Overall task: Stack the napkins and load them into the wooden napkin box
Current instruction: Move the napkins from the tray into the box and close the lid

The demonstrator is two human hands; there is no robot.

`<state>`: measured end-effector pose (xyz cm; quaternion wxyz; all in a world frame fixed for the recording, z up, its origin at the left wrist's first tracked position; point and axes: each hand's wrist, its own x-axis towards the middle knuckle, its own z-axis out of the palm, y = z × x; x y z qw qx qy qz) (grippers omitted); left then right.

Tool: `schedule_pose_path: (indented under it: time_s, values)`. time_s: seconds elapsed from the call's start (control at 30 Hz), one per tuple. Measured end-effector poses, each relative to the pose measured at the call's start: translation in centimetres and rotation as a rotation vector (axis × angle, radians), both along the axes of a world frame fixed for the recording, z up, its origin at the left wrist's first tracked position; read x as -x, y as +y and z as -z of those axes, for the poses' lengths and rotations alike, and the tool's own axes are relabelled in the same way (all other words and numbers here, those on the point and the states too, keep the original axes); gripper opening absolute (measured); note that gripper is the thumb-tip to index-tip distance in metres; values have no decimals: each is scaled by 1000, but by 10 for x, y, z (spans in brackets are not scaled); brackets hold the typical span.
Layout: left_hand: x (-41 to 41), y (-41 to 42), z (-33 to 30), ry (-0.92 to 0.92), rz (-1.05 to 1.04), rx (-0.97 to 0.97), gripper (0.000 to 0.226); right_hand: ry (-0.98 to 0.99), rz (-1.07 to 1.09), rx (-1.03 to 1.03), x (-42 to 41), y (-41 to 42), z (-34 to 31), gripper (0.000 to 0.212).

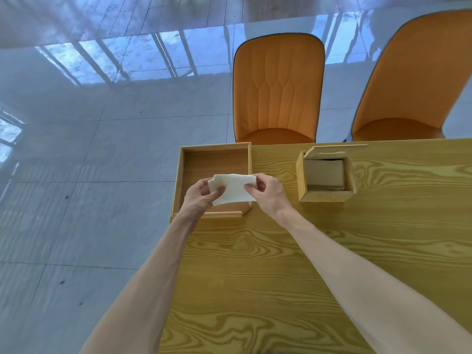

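A small stack of white napkins point(233, 190) is held between both hands above the near part of a shallow open wooden tray point(214, 159) at the table's left corner. My left hand point(200, 199) pinches the stack's left edge. My right hand point(268, 191) pinches its upper right corner. To the right stands the wooden napkin box point(324, 196) with its lid point(337, 148) tilted open at the back. Pale folded napkins point(324, 175) lie inside it.
The wooden table point(306, 264) ends just left of the tray, with a glossy tiled floor point(89, 149) beyond. Two orange chairs point(278, 90) point(413, 80) stand at the far side.
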<state>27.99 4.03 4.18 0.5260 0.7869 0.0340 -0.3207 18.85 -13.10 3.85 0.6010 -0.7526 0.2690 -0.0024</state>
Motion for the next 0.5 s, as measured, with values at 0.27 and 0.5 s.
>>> schedule_pose_path:
  time_s: [0.27, 0.5]
  values:
    - [57, -99, -19, -114, 63, 126, 30, -42, 237, 199, 76, -79, -15, 22]
    - [94, -174, -10, -178, 102, 142, 29, 14, 341, 444, 108, -146, -16, 26]
